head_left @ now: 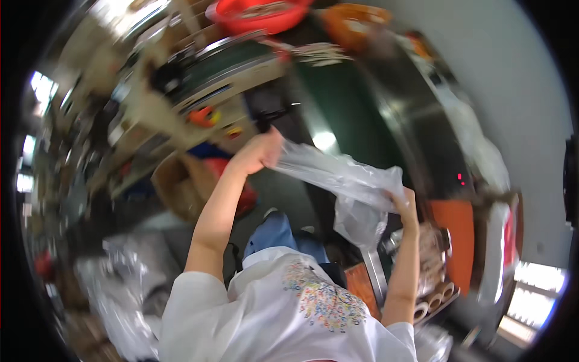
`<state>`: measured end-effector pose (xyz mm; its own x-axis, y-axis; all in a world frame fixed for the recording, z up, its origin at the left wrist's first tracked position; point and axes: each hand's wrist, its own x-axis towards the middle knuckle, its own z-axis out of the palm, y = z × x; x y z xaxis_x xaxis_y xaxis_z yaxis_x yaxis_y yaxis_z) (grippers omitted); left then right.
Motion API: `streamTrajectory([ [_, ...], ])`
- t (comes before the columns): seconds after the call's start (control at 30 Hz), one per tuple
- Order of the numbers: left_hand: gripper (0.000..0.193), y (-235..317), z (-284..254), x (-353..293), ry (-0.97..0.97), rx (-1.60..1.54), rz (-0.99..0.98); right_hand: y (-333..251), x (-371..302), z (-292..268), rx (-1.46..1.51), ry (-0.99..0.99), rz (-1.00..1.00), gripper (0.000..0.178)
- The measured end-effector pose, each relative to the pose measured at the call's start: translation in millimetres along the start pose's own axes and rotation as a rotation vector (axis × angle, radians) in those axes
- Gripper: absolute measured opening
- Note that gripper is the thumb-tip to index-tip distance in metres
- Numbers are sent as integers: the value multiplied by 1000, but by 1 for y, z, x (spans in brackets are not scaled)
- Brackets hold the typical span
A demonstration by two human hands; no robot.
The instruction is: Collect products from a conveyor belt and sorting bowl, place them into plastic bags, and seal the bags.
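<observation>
A clear plastic bag (341, 175) is stretched between my two hands, in front of my body. My left hand (260, 152) is closed on the bag's left end, its fingers partly smeared by motion. At the other end my right hand (403, 204) grips the plastic, lower and nearer to me. A loose, crumpled part of the bag hangs below the stretched part, beside my right hand. Beyond the bag runs a dark green conveyor belt (356, 114) with metal sides.
A red basin (262, 18) and an orange basket (356, 24) stand at the far end. An open cardboard box (184, 184) is at my left, with clear plastic sheeting (120, 295) nearer. Cardboard rolls (434, 301) and an orange board (452, 244) lie at my right.
</observation>
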<state>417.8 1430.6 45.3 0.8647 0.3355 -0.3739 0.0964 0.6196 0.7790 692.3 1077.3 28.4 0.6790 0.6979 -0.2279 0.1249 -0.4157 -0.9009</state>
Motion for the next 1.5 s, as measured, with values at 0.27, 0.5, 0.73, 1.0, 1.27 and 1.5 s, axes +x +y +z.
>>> streamTrajectory([
  [0.27, 47, -138, -235, -305, 384, 908, -1007, 93, -30, 420, -647, -1122, 89, 37],
  [0.5, 42, -76, -338, -335, 1214, 101, -14, -80, 126, 607, -362, -702, -360, 32],
  [0.73, 38, -169, -464, -262, 1340, 742, -211, -43, 161, 680, -937, -763, -163, 27],
  [1.0, 23, -153, -401, -292, 1112, -430, -229, -47, 79, 604, 29, -767, 1184, 24],
  [1.27, 11, -195, -338, -291, 1126, -246, -304, -27, 23, 587, -272, -740, 928, 23],
  [1.5, 20, -313, -360, -241, 1031, 217, -466, 95, 90, 644, -297, -721, 696, 17],
])
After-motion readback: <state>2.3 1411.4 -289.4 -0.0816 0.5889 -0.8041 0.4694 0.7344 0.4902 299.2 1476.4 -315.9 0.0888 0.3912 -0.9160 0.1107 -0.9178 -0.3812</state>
